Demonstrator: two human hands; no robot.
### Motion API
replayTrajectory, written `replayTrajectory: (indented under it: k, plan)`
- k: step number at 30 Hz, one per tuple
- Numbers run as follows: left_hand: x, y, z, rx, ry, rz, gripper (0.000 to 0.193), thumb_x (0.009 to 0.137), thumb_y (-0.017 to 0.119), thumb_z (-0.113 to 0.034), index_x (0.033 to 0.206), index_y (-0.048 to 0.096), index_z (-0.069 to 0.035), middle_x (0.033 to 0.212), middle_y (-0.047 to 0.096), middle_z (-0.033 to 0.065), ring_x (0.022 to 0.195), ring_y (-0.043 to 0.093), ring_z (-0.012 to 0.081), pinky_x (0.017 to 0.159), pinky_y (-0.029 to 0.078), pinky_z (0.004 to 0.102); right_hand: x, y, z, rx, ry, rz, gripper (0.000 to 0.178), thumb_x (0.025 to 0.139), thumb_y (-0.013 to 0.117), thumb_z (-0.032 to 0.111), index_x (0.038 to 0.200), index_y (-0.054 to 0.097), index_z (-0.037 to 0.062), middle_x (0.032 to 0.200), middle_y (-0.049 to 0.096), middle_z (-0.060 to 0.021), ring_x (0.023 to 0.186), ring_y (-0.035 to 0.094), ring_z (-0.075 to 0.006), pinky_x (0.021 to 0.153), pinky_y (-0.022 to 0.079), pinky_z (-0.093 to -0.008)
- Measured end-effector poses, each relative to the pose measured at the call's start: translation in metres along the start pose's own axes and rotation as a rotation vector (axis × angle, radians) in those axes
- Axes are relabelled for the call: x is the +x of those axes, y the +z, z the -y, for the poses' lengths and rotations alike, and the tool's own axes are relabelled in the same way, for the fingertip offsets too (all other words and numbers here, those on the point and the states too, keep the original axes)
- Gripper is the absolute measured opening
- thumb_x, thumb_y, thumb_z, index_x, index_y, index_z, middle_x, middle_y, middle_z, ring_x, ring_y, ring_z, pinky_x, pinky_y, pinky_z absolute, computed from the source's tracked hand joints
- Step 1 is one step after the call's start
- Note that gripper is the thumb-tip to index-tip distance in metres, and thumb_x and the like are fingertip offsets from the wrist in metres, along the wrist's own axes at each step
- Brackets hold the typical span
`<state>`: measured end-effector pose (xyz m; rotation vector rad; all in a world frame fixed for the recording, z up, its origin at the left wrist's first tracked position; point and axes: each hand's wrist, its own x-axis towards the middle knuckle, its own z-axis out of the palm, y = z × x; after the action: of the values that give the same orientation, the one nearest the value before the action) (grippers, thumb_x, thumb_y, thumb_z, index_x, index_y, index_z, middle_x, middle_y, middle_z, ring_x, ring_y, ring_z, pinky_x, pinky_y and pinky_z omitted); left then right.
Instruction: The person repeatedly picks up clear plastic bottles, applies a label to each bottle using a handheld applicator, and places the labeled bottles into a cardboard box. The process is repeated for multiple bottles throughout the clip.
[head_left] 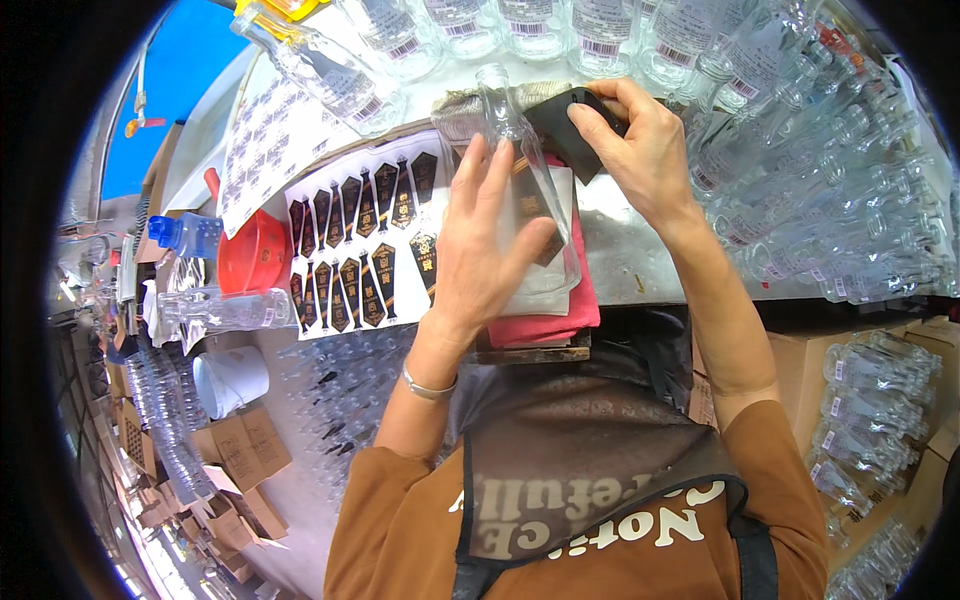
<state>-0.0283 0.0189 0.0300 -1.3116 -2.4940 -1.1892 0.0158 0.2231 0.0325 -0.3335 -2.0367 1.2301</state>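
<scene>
A clear glass bottle (562, 215) lies on its side in front of me, its neck pointing away. My left hand (472, 245) rests over the bottle's left side, fingers stretched out and thumb apart. A dark label (530, 190) with gold marks shows at the bottle's body, partly covered by that hand. Between thumb and fingers, my right hand (640, 150) grips a flat black scraper (565, 135) just right of the bottle's neck. Under the bottle are a white sheet and a pink cloth (585, 300). To the left lies a white sheet of dark labels (345, 245).
Many upright glass bottles (530, 25) line the far side, with more crowded at the right (810, 190). A red bowl (252, 255), a blue-capped spray bottle (190, 236) and a lying bottle (225, 310) are at the left. Below stand a white bucket (232, 382) and cardboard boxes (245, 450).
</scene>
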Motion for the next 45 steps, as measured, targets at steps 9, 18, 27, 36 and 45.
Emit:
replayTrajectory:
  k: [9, 18, 27, 36, 45]
  plan:
    - [0.021, -0.012, -0.002, -0.014, -0.051, 0.023, 0.059, 0.092, 0.068, -0.025, 0.145, 0.051, -0.005, 0.138, 0.05, 0.0207, 0.123, 0.056, 0.0325, 0.103, 0.045, 0.0403, -0.026, -0.023, -0.003, 0.412, 0.389, 0.084, 0.033, 0.094, 0.069, 0.021, 0.116, 0.067, -0.0033, 0.1, 0.073, -0.0056, 0.089, 0.065, -0.0094, 0.078, 0.052, -0.0239]
    - [-0.007, -0.006, 0.011, -0.403, -0.188, -0.024, 0.064, 0.096, 0.063, -0.015, 0.152, 0.037, 0.002, 0.143, 0.048, 0.0193, 0.123, 0.055, 0.028, 0.107, 0.042, 0.0385, 0.033, 0.0, 0.034, -0.315, -0.361, 0.356, 0.029, 0.088, 0.067, 0.018, 0.114, 0.068, 0.004, 0.106, 0.071, -0.0168, 0.093, 0.069, -0.0332, 0.082, 0.055, -0.038]
    - [-0.065, -0.019, 0.007, -0.296, -0.133, 0.127, 0.112, 0.071, 0.088, -0.024, 0.157, 0.021, 0.004, 0.157, 0.034, 0.0229, 0.143, 0.039, 0.0324, 0.118, 0.032, 0.0436, -0.032, -0.014, 0.074, -0.191, -0.662, 0.613, 0.022, 0.073, 0.074, 0.005, 0.094, 0.069, 0.01, 0.092, 0.068, -0.0067, 0.088, 0.065, -0.027, 0.078, 0.056, -0.0372]
    - [-0.061, -0.008, -0.01, -0.193, -0.056, 0.054, 0.114, 0.072, 0.088, -0.013, 0.158, 0.014, 0.005, 0.157, 0.034, 0.0245, 0.143, 0.04, 0.0327, 0.118, 0.032, 0.0415, 0.02, 0.004, 0.049, -0.226, -0.551, 0.266, 0.021, 0.079, 0.069, 0.01, 0.099, 0.069, 0.0044, 0.097, 0.07, -0.012, 0.091, 0.067, -0.0316, 0.082, 0.054, -0.0388]
    - [-0.058, 0.002, -0.016, -0.054, -0.014, 0.016, 0.11, 0.069, 0.088, -0.01, 0.155, 0.02, 0.006, 0.151, 0.039, 0.0287, 0.139, 0.042, 0.0401, 0.114, 0.037, 0.0438, -0.017, -0.018, 0.042, -0.021, -0.45, 0.444, 0.021, 0.085, 0.067, 0.01, 0.103, 0.069, 0.0002, 0.093, 0.069, -0.0141, 0.086, 0.068, -0.0275, 0.077, 0.054, -0.0362]
